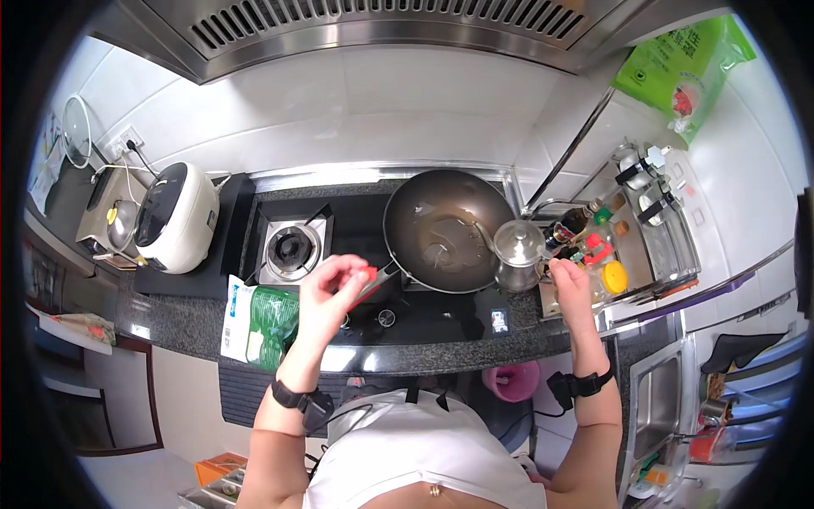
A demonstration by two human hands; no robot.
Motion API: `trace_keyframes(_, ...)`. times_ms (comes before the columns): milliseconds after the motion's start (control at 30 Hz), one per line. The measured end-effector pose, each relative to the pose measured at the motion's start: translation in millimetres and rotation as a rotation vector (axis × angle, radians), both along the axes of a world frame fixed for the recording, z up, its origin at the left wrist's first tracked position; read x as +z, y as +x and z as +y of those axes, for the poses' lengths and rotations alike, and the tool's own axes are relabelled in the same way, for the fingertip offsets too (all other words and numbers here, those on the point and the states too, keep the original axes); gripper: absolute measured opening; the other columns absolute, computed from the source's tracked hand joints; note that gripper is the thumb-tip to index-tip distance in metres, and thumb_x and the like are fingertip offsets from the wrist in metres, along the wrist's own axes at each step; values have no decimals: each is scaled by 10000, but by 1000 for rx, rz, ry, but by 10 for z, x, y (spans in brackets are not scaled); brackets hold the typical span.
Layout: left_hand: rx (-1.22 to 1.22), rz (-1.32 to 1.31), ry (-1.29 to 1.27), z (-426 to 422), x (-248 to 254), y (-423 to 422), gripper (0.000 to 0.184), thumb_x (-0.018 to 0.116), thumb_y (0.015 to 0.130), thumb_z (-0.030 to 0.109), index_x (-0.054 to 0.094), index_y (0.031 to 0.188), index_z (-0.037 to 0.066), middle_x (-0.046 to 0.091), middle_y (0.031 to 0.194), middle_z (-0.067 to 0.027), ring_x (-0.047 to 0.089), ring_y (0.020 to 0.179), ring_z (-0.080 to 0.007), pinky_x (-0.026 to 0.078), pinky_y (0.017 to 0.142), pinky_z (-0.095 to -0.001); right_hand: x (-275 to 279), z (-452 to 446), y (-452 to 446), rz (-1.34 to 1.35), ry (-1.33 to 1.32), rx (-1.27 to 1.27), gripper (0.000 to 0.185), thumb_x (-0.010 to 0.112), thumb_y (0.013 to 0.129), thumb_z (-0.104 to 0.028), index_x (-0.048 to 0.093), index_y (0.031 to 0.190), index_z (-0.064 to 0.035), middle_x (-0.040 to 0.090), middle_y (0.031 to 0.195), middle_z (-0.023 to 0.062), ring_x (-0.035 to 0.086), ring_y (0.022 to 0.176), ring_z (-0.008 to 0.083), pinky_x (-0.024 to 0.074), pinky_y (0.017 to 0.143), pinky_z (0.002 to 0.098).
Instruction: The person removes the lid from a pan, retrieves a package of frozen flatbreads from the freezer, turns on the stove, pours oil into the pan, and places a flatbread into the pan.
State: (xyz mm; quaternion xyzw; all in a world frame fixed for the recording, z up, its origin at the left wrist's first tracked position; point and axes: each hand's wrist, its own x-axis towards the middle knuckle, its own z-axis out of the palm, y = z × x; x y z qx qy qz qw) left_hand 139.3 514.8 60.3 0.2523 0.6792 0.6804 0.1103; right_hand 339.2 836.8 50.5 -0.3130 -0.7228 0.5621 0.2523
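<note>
While the silvery spouted pot point(515, 273) overhangs the wok point(409, 214), the right hand point(571, 287) curls closed on its handle point(549, 252), the left hand point(336, 284) pinching something small and red point(370, 273).

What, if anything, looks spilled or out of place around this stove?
Nothing plainly stands out. The liquid lies inside the wok, with no obvious puddle on the cooktop. The green-and-white bag sits near the front edge of the counter, mildly untidy at most.
</note>
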Motion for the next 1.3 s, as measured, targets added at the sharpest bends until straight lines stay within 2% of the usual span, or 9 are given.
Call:
trace_keyframes(133, -150, -108, 120, 424, 145, -110, 173, 657, 866, 60, 650, 1025, -10, 662, 906, -27, 596, 842, -67, 470, 773, -207, 60, -29, 95, 44, -152, -34, 262, 548, 928, -189, 534, 683, -98, 390, 612, -104, 333, 552, 5, 257, 487, 198)
trace_keyframes(267, -222, -150, 163, 824, 245, -186, 199, 657, 870, 83, 656, 1046, -9, 674, 924, -42, 602, 863, -77, 467, 819, -220, 123, -85, 160, 102, -187, -47, 256, 536, 927, -192, 511, 683, -117, 386, 606, -88, 334, 515, 7, 248, 449, 192)
trace_keyframes(367, -271, -213, 148, 1031, 284, -214, 218, 671, 866, 128, 670, 1052, 15, 680, 934, -24, 591, 851, -64, 454, 778, -211, 185, -131, 219, 159, -191, -53, 229, 534, 923, -194, 522, 710, -112, 398, 625, -80, 329, 504, 7, 250, 436, 187)
trace_keyframes(467, -276, -265, 108, 1200, 187, -244, 264, 684, 863, 212, 683, 1081, 63, 686, 931, 23, 538, 769, -29, 378, 646, -184, 251, -183, 298, 193, -270, 0, 220, 530, 920, -187, 519, 718, -99, 402, 638, -75, 320, 511, 2, 237, 422, 180)
trace_keyframes(567, -306, -263, 82, 1273, 221, -170, 266, 677, 865, 185, 669, 1098, 56, 665, 910, 45, 482, 700, -15, 407, 654, -182, 261, -192, 388, 210, -263, 44, 215, 527, 920, -184, 530, 726, -91, 405, 637, -73, 318, 508, 2, 239, 422, 178)
trace_keyframes(833, -426, -221, 120, 1261, 225, 69, 247, 665, 872, 157, 675, 1088, 37, 683, 935, 10, 537, 780, -27, 394, 670, -181, 292, -271, 526, 195, -231, 52, 223, 525, 921, -173, 538, 723, -69, 418, 636, -65, 333, 502, 2, 247, 430, 184)
trace_keyframes(967, -456, -119, 103, 1285, 159, 125, 213, 669, 864, 81, 674, 1055, -15, 702, 942, -70, 624, 898, -96, 482, 837, -236, 278, -322, 574, 192, -237, 67, 224, 529, 922, -169, 542, 721, -68, 420, 636, -69, 337, 503, 1, 251, 433, 185)
trace_keyframes(1233, -510, -74, -14, 1227, 128, 197, 218, 711, 826, 81, 673, 1015, -22, 702, 883, -73, 642, 842, -108, 500, 829, -247, 228, -453, 720, 174, -275, 23, 232, 529, 923, -172, 532, 707, -87, 416, 638, -70, 337, 508, 0, 250, 434, 184)
trace_keyframes(1300, -597, -112, -42, 1228, 85, 181, 298, 711, 833, 110, 640, 1096, -12, 680, 920, -43, 611, 871, -84, 489, 821, -239, 217, -507, 755, 192, -328, 19, 222, 531, 924, -175, 526, 718, -92, 405, 647, -69, 320, 514, 3, 244, 433, 184)
